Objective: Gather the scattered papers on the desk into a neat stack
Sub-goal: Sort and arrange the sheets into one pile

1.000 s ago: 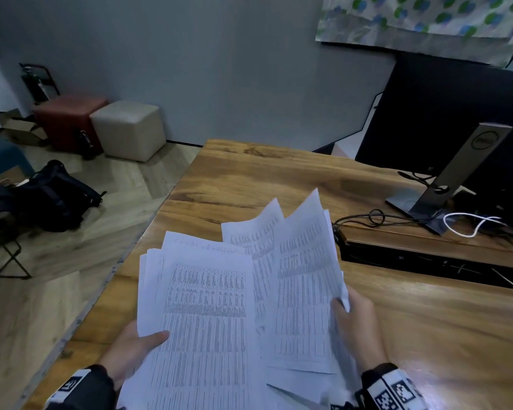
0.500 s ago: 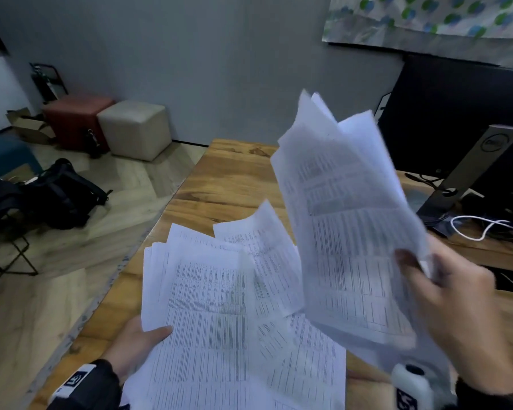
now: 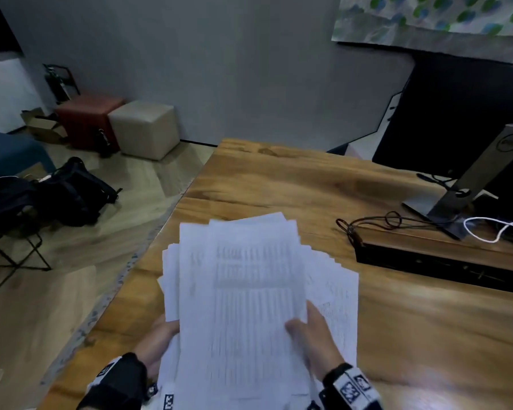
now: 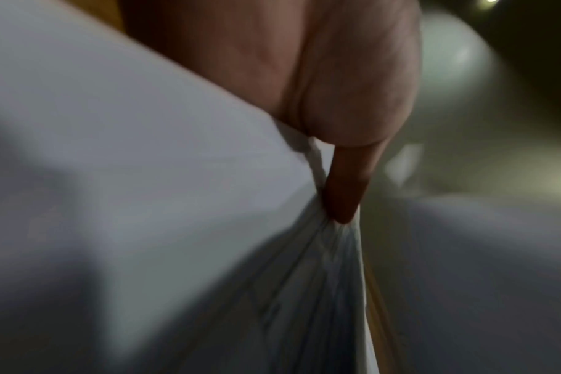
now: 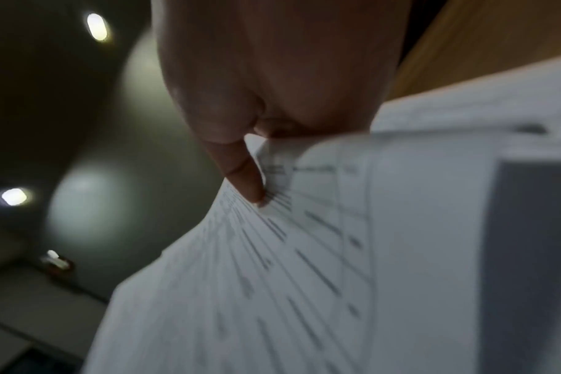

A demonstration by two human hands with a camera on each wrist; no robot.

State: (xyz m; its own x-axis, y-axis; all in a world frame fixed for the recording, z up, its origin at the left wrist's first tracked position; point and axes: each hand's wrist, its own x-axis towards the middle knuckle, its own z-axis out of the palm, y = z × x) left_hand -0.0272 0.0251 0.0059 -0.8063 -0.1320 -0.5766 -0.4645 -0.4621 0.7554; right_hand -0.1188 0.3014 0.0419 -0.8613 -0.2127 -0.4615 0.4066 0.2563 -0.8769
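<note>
Bringing your right hand [image 3: 316, 338] back down, you've laid its lifted sheaf onto the papers [image 3: 249, 291] your left hand [image 3: 156, 344] grips, fingers of both pinching one ragged, unsquared pile above the counter [image 3: 427, 335].

White papers [image 3: 249, 291] bear grey printed columns on a brown wood-grain desk [image 3: 427, 335]; red ottoman [image 3: 86, 119], beige ottoman [image 3: 145, 128].
</note>
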